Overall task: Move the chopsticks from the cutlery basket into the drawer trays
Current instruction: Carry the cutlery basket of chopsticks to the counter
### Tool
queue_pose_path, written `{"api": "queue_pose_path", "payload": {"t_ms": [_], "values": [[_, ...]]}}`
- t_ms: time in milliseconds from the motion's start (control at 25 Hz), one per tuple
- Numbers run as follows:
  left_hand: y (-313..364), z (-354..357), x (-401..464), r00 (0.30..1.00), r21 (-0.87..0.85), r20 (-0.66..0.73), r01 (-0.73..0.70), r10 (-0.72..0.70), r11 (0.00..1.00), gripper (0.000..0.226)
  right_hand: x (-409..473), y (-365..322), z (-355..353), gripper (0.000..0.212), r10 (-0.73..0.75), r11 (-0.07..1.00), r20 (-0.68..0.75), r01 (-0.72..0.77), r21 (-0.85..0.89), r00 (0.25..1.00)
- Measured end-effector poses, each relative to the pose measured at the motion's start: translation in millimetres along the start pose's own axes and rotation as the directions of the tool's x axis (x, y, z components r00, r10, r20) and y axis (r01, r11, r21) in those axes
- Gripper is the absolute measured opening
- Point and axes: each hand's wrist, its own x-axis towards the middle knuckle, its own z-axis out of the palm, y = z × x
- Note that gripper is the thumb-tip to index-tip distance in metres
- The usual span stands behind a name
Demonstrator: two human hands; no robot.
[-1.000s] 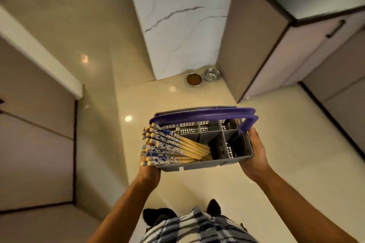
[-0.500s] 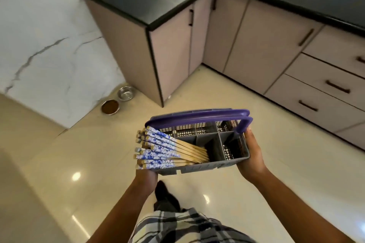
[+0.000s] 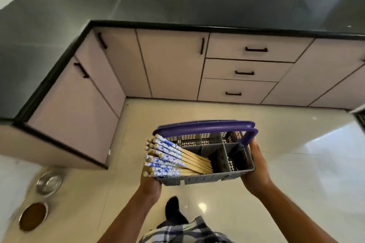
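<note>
A view from a head-worn camera looks down at a person's two bare arms holding a grey plastic cutlery basket (image 3: 205, 178) out in front of the body, above a glossy cream tiled floor (image 3: 296, 173). The left hand (image 3: 150, 183) grips the basket's left end from underneath, and the right hand (image 3: 254, 171) is clasped around its right end, fingers wrapped under the base; the hands sit well apart, one at each end. The basket has mesh walls, several inner compartments and a purple handle (image 3: 207, 125) arching over the far side. A bundle of chopsticks (image 3: 173, 159) lies in the basket's left compartments, tilted so that their blue-and-white patterned ends stick out over the left rim, just above the left hand, while their plain wooden ends point down into the basket. The compartments on the right look dark, and their contents cannot be made out. Ahead stands an L-shaped run of pale kitchen cabinets under a black worktop (image 3: 197, 6). In the cabinet front, slightly right of centre, is a stack of three closed drawers (image 3: 245, 71) with dark bar handles. On the floor at lower left sit two round metal bowls (image 3: 41, 201), one holding something brown. A checked garment and a dark-socked foot show at the bottom edge.
</note>
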Motion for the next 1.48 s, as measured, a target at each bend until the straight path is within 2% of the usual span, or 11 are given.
{"api": "queue_pose_path", "payload": {"t_ms": [200,400,600,840,1000,1160,1280,1400,1480], "values": [[28,67,85,0.989,0.049,0.140,0.043,-0.050,0.998,0.036,58,-31,-14,0.049,-0.060,0.995,-0.171,0.073,0.072,0.984],[27,134,159,0.978,0.109,0.162,0.117,-0.134,0.987,0.035,125,-58,-45,0.047,-0.066,0.990,-0.246,0.094,0.103,0.967],[23,230,237,0.979,0.136,0.183,0.069,-0.093,0.988,0.034,228,-111,-95,0.046,-0.038,0.993,-0.244,0.064,0.099,0.969],[33,344,321,0.983,0.088,0.183,0.016,-0.032,0.996,0.033,347,-186,-151,0.053,-0.048,0.996,-0.183,0.060,0.062,0.982],[50,412,382,0.966,0.041,0.259,-0.017,0.006,0.999,0.031,426,-233,-172,0.053,-0.092,0.992,-0.157,0.104,0.069,0.983],[76,470,454,0.941,0.023,0.334,-0.058,0.048,0.998,0.024,507,-273,-180,0.053,-0.143,0.985,-0.199,0.159,0.066,0.970],[102,509,515,0.931,0.029,0.365,-0.023,0.011,0.999,0.022,567,-305,-177,0.050,-0.159,0.980,-0.234,0.182,0.080,0.959],[123,540,570,0.914,0.079,0.402,0.020,-0.051,0.997,0.038,617,-332,-175,0.051,-0.207,0.972,-0.240,0.227,0.062,0.949],[139,560,601,0.910,0.063,0.413,0.021,-0.045,0.998,0.034,649,-347,-170,0.048,-0.199,0.976,-0.258,0.215,0.036,0.945]]}}
